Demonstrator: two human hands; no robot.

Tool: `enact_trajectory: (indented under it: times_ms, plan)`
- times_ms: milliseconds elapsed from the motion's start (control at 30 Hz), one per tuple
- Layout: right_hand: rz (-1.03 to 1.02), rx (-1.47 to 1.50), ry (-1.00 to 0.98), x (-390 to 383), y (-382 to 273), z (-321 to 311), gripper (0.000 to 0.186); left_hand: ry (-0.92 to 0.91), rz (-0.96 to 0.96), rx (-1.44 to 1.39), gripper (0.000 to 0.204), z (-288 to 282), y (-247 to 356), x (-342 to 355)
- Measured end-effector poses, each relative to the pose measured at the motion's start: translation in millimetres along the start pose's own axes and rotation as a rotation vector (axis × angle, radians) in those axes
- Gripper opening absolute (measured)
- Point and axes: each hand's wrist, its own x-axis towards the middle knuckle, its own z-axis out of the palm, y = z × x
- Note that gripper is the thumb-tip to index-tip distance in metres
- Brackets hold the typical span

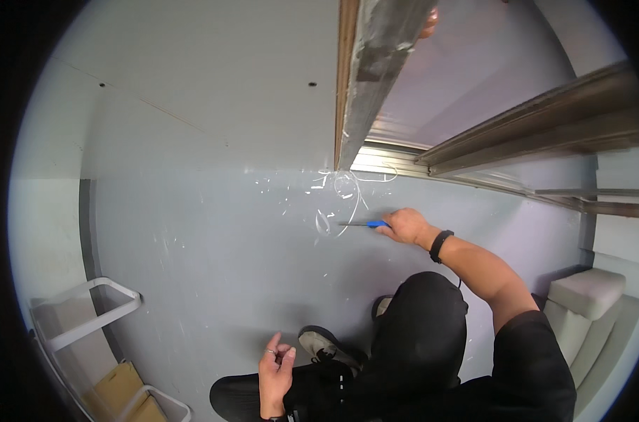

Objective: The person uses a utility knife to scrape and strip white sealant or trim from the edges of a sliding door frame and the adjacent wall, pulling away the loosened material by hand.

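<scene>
My right hand (406,226) is closed around a tool with a blue handle (378,224). The tool's thin dark shaft points left, low over the grey floor; whether it is a blade or a screwdriver shaft is too small to tell. Around its tip lie white curled strips (322,224) and small white scraps, with a longer looped strip (355,200) near the foot of the door frame. Over my left knee hovers my left hand (276,369), fingers partly spread, holding nothing. A ring shows on one of its fingers.
A worn upright frame edge (365,91) rises from a metal sill track (390,158). Brown frame rails (537,126) run off to the right. Another person's hand (429,22) shows behind the upright. White metal bars (98,316) stand at left, and a grey padded block (588,292) at right.
</scene>
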Motion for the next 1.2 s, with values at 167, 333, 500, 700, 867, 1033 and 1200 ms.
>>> enact_trajectory:
  times_ms: [167,333,500,700,867,1033,1200]
  plan:
    - [0.279,0.123,-0.008,-48,18,-58,0.04,-0.087,0.081,-0.032,0.051,2,21,17]
    - [0.269,0.21,0.024,-139,-76,-220,0.039,-0.15,0.273,0.251,0.048,-27,131,-53]
    - [0.324,0.585,0.128,-268,-175,-318,0.039,-0.041,0.254,0.369,0.053,-80,204,-156]
    - [0.33,1.177,0.328,-401,-392,-411,0.023,-0.126,0.666,0.093,0.057,-94,305,-297]
    - [-0.031,1.411,0.613,-405,-474,-442,0.022,-0.004,1.236,0.212,0.065,-65,400,-375]
    - [-0.305,1.477,0.431,-456,-525,-536,0.035,0.182,1.373,0.294,0.067,-102,481,-419]
    - [-0.439,1.395,0.203,-481,-521,-555,0.05,0.239,1.199,0.271,0.063,-144,539,-461]
